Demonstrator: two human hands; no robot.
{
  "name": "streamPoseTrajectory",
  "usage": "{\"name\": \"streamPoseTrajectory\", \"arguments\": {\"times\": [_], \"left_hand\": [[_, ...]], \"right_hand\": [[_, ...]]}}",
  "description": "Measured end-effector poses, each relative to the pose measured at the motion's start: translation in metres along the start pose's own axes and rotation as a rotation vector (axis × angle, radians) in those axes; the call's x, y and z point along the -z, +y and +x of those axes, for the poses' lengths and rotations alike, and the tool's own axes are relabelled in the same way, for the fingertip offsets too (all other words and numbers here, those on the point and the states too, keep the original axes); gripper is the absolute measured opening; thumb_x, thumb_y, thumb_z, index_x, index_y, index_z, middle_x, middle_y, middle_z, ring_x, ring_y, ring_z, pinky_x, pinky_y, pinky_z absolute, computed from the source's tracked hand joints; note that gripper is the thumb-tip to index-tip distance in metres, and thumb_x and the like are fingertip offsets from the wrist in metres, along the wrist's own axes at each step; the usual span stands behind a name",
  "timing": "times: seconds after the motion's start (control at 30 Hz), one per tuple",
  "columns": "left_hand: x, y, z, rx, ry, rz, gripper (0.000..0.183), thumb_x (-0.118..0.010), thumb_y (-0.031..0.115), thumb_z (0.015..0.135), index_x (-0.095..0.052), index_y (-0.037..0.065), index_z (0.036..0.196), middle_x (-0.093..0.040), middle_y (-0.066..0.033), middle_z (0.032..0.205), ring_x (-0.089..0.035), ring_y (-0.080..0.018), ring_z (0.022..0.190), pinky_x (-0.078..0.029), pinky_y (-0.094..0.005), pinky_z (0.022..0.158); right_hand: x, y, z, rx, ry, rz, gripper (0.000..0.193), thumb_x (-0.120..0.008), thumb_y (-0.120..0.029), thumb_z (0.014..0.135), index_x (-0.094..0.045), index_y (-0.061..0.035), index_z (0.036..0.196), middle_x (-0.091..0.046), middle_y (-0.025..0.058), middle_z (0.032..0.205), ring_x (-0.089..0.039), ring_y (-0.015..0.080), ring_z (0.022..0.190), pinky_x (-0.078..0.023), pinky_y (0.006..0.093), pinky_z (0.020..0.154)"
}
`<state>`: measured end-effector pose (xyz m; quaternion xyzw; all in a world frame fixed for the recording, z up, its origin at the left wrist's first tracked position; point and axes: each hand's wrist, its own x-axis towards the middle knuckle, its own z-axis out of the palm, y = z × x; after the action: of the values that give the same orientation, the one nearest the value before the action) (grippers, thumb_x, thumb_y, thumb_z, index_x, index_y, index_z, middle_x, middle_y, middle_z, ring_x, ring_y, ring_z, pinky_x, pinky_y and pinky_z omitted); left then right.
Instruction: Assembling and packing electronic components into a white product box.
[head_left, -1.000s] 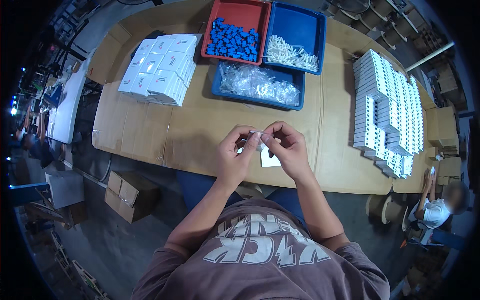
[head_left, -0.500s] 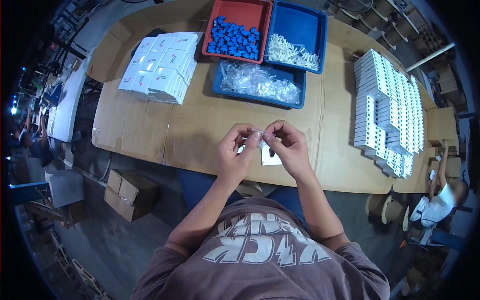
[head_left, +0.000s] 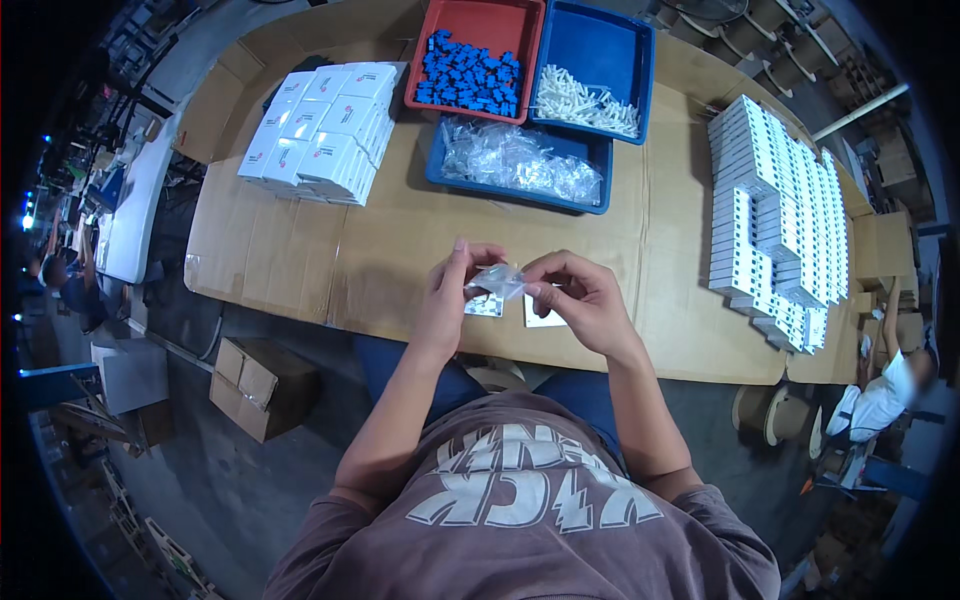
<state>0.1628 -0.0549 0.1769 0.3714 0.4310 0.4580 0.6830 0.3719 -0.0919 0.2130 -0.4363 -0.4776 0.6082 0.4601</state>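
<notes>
A small clear plastic bag (head_left: 500, 281) is held over the near edge of the cardboard-covered table. My right hand (head_left: 590, 300) pinches its right end between thumb and fingertips. On the other side, my left hand (head_left: 447, 298) has its thumb raised away from the fingers, and the bag's left end lies against those fingers. What the bag contains is too small to make out. Below the hands lie a white flat piece with dark marks (head_left: 484, 305) and a plain white flat piece (head_left: 540, 318), partly covered by my right hand.
Ahead stand a red tray (head_left: 412, 85) of blue plastic parts, a blue tray (head_left: 590, 40) of white plugs and another blue tray (head_left: 520, 196) of clear bags. White boxes (head_left: 320, 125) are stacked left, more white boxes (head_left: 770, 225) right. Co-workers appear at both sides.
My left thumb has lifted off the bag and the left hand has opened. The right hand has shifted slightly right, and more of the bag and the marked white piece shows.
</notes>
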Motion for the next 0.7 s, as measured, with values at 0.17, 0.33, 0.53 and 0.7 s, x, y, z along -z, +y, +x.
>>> {"name": "streamPoseTrajectory", "arguments": {"times": [0.17,0.33,0.53,0.7], "left_hand": [[0.007,0.005,-0.005,0.171,-0.21,-0.164,0.035,-0.056,0.028,0.11,-0.069,-0.001,0.123,-0.072,-0.0102,0.114,-0.069,-0.0167,0.103,-0.059,-0.0354,0.089],[0.004,0.003,-0.005,0.125,-0.145,-0.175,0.025,-0.07,0.016,0.102,-0.072,-0.001,0.121,-0.074,-0.0086,0.11,-0.071,-0.0148,0.096,-0.061,-0.0313,0.082],[0.006,-0.006,-0.005,0.122,-0.055,-0.147,0.02,-0.077,0.013,0.096,-0.076,-0.001,0.11,-0.075,-0.007,0.099,-0.072,-0.0145,0.089,-0.062,-0.0305,0.082],[0.003,-0.007,-0.007,0.004,-0.032,-0.073,0.02,-0.074,0.008,0.097,-0.072,-0.002,0.114,-0.073,-0.0056,0.102,-0.07,-0.012,0.09,-0.061,-0.029,0.083]], "right_hand": [[0.005,-0.002,-0.003,0.031,-0.037,-0.05,0.013,-0.071,-0.004,0.097,-0.072,0.0014,0.108,-0.072,0.0065,0.111,-0.067,0.0108,0.09,-0.055,0.0243,0.074],[0.011,0.01,-0.005,0.052,-0.005,-0.041,0.015,-0.069,-0.002,0.098,-0.072,0.003,0.112,-0.071,0.0074,0.113,-0.066,0.0121,0.1,-0.055,0.025,0.08],[0.005,0.016,-0.005,-0.009,0.053,0.002,0.019,-0.07,-0.001,0.097,-0.069,0.0034,0.116,-0.072,0.0081,0.11,-0.069,0.0138,0.099,-0.057,0.028,0.084],[0.003,0.021,-0.005,-0.038,0.047,0.015,0.019,-0.071,-0.002,0.097,-0.068,0.0025,0.116,-0.073,0.0079,0.106,-0.072,0.0149,0.093,-0.06,0.0292,0.085]]}}
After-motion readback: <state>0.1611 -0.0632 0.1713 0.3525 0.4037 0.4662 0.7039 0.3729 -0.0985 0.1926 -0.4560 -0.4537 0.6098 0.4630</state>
